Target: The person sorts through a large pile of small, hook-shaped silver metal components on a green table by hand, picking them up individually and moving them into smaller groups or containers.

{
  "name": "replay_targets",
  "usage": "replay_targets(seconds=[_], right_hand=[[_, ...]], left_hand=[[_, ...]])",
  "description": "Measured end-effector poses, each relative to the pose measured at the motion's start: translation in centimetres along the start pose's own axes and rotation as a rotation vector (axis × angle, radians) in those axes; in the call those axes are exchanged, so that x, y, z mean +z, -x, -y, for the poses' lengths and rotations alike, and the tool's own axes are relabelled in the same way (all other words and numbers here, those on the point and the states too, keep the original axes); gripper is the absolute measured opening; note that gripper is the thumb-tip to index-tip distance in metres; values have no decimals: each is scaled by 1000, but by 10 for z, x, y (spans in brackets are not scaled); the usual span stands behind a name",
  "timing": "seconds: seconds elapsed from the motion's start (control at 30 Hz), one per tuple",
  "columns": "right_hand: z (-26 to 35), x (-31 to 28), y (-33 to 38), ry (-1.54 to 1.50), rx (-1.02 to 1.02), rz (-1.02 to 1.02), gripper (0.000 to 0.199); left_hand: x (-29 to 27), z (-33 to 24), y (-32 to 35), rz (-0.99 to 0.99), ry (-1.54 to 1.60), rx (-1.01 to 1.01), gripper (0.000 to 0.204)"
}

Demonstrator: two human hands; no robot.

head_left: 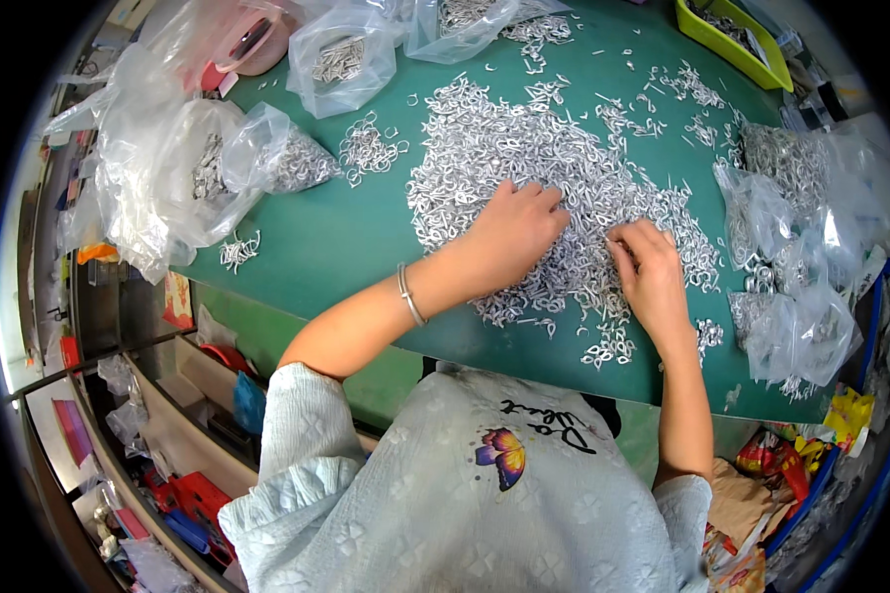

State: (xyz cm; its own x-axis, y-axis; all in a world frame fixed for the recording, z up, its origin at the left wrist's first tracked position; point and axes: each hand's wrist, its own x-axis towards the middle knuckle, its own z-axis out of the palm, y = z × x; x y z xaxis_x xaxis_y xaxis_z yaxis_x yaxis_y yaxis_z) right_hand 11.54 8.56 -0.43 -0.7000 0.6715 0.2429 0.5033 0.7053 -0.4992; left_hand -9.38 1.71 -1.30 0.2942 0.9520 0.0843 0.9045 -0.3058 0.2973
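Note:
A broad heap of small silver metal pieces, many of them loop-shaped, is spread over the green tabletop. My left hand rests on the middle of this heap, its fingers curled down; whatever they hold is hidden. A bangle circles the left wrist. At the heap's near right side, my right hand has its thumb and fingers drawn together in a pinch. Any piece between those fingertips is too small to make out. Below the hands lies a small separate cluster of silver pieces.
Clear plastic bags holding metal parts stand at the left, with another bag farther back. More filled bags line the right edge. A yellow-green tray sits far right, a pink container far left. Open drawers are below left.

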Motion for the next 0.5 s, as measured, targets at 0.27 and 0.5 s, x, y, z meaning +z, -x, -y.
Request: replay_targets(seconds=[0.27,0.5], right_hand=[[-10,-73,71,-76,406,75,5],[-32,-96,118,-16,508,54,9]], left_hand=[[3,-4,6,-235,369,-19,9],[40,-101,9,-138,702,85,13]])
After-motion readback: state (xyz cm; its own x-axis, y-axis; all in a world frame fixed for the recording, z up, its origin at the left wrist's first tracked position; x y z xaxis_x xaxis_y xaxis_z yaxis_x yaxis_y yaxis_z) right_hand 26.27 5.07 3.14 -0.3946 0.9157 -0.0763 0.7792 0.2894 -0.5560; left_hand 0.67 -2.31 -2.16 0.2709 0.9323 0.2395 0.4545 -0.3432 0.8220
